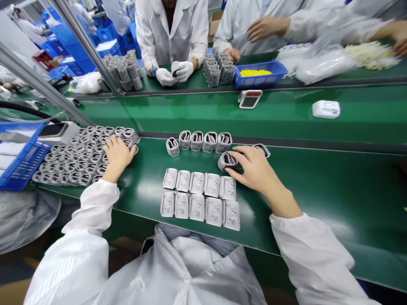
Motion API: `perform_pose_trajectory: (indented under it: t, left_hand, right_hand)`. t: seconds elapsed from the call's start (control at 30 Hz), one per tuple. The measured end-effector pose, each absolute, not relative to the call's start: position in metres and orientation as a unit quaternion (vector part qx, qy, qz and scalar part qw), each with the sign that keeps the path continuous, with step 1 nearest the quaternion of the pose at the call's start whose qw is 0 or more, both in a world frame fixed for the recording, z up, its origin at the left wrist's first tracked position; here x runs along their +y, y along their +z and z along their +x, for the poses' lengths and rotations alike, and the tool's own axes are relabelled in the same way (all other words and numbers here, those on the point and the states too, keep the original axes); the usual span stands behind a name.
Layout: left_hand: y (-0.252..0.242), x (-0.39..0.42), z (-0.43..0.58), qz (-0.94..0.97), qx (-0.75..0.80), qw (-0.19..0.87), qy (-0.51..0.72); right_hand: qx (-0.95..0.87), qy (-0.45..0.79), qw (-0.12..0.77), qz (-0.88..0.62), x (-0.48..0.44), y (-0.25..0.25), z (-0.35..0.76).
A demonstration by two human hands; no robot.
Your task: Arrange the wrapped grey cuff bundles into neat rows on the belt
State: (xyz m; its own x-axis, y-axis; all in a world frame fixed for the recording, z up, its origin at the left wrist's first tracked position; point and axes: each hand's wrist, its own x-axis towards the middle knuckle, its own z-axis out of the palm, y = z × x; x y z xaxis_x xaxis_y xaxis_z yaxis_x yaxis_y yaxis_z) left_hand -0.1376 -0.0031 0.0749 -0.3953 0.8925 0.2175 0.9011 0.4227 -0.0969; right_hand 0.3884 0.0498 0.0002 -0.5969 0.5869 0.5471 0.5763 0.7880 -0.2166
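The person's right hand (252,167) is curled round one end of a grey roll (227,161), thumb on the near side and fingers on the far side, so the gap between them is just the width of the roll. Another roll (263,150) peeks out right behind that hand, mostly hidden from me by the fingers.

The left hand (118,154) lies over the right edge of a big block of rolls (78,159), fingers a little apart and thumb stretched toward the right hand; I can't tell whether it is gripping one or merely resting there. The block, packed close with the coiled ends up, spreads left from under that hand across the green tabletop (146,173).

Between the hands and slightly beyond them, five rolls (210,141) stand on end in a line, the leftmost set a bit nearer the person. Also between the hands, but closer to the person's body, two rows of printed rolls (196,183) lie flat, five to a row, printed faces up.

Well left of the left hand sits a blue basket (36,159), with a phone (53,130) just beside it. Beyond the right hand, on the strip past the dark rail, are a small screen (250,99) and a white gadget (326,109). Farther over, a gloved co-worker (173,34) holds a small round piece (175,67) near a blue tray (280,70) of yellow bits.
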Motion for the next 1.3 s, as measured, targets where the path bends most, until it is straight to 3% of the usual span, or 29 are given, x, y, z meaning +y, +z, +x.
perform_pose_trajectory:
  t: [0.43,0.7,0.77,0.97,1.3]
  left_hand:
    - [0.08,0.028,-0.149,-0.623,-0.775,0.101,0.025]
    - [0.083,0.028,-0.138,-0.644,-0.758,0.098,-0.036]
    - [0.076,0.024,-0.12,-0.685,-0.721,0.057,-0.086]
    - [0.023,0.028,-0.061,-0.702,-0.635,-0.198,-0.254]
    - [0.01,0.052,-0.021,-0.72,-0.555,-0.314,-0.274]
  right_hand:
    - [-0.822,-0.062,0.401,-0.401,0.052,-0.025,0.399]
    - [-0.812,0.027,0.42,-0.404,0.056,-0.029,0.399]
    - [-0.809,0.051,0.423,-0.405,0.056,-0.03,0.397]
    - [-0.78,0.146,0.415,-0.446,0.056,-0.028,0.403]
    - [-0.711,0.354,0.413,-0.445,0.053,-0.029,0.401]
